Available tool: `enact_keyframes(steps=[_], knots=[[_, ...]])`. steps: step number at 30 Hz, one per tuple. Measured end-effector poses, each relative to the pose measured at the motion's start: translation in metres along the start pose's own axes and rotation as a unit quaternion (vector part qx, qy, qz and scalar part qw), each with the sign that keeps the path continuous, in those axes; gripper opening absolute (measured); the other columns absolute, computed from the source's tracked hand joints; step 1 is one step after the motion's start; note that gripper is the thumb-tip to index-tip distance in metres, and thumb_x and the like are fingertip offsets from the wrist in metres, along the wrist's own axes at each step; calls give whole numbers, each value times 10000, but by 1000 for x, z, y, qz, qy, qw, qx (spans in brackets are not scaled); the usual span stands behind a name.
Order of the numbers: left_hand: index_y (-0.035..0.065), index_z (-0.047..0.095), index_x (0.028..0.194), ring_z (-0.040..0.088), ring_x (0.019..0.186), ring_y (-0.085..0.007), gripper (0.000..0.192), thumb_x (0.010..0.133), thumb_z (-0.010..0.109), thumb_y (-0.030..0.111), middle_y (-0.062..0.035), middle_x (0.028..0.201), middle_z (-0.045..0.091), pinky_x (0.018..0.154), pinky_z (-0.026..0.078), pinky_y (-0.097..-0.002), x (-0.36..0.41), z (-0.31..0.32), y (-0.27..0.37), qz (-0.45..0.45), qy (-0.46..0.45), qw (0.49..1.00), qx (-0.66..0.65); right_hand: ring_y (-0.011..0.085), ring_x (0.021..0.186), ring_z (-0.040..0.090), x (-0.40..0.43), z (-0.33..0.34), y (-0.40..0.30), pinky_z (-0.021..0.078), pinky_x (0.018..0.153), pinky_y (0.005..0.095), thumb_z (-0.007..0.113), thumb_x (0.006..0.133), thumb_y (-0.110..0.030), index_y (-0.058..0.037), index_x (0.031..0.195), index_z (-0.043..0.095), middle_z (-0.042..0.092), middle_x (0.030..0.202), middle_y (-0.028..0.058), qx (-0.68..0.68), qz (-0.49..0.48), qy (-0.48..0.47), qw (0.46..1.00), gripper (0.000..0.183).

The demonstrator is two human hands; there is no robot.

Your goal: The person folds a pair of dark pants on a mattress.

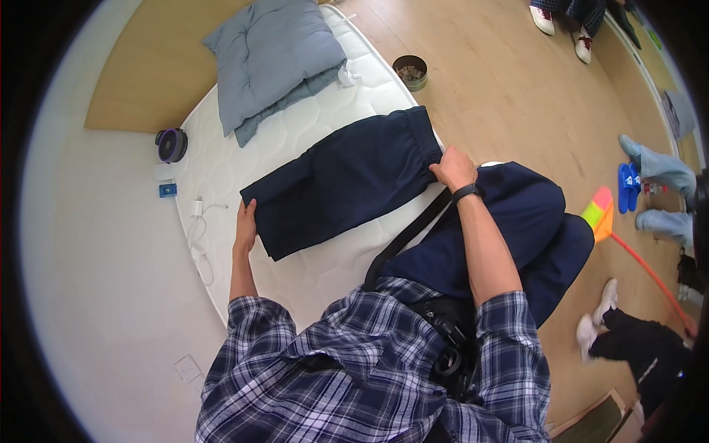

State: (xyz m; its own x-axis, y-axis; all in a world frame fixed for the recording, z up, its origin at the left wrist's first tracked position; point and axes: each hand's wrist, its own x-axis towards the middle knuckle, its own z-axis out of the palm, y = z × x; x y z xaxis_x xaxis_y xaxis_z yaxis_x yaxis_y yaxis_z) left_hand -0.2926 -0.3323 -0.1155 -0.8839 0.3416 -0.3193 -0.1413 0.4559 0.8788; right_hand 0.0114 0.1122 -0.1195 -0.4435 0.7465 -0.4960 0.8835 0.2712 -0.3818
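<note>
A pair of dark navy trousers [343, 171], folded lengthwise, lies across the white quilted mattress [304, 293]. My left hand [246, 224] grips the folded leg end, thumb on top and fingers tucked out of sight beneath the cloth. At the other end, my right hand [455, 169] pinches a corner of the gathered elastic waistband [424, 133]. The cloth stretches fairly flat between both hands. Beside my right forearm are my own legs in navy trousers [515, 205], and a black strap [404, 232] runs next to them.
Grey cushions [277, 61] lie by the wooden headboard [155, 66]. A small fan [172, 145] and white charging cable [198, 230] sit along the wall side. On the floor are a round tin [410, 72] and blue slippers [628, 187]. Several people's legs and a broom [601, 215] appear at right.
</note>
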Motion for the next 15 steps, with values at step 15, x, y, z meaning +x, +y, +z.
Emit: enact_keyframes(steps=[15], knots=[[-97,550,1141,758,712,-308,412,1013,498,291,-311,963,745,664,652,-339,2,138,148,-101,-150,983,-27,403,1154,709,5,2,1,574,967,488,779,854,-246,-28,1226,705,744,1204,223,-3,-2,-22,1000,438]])
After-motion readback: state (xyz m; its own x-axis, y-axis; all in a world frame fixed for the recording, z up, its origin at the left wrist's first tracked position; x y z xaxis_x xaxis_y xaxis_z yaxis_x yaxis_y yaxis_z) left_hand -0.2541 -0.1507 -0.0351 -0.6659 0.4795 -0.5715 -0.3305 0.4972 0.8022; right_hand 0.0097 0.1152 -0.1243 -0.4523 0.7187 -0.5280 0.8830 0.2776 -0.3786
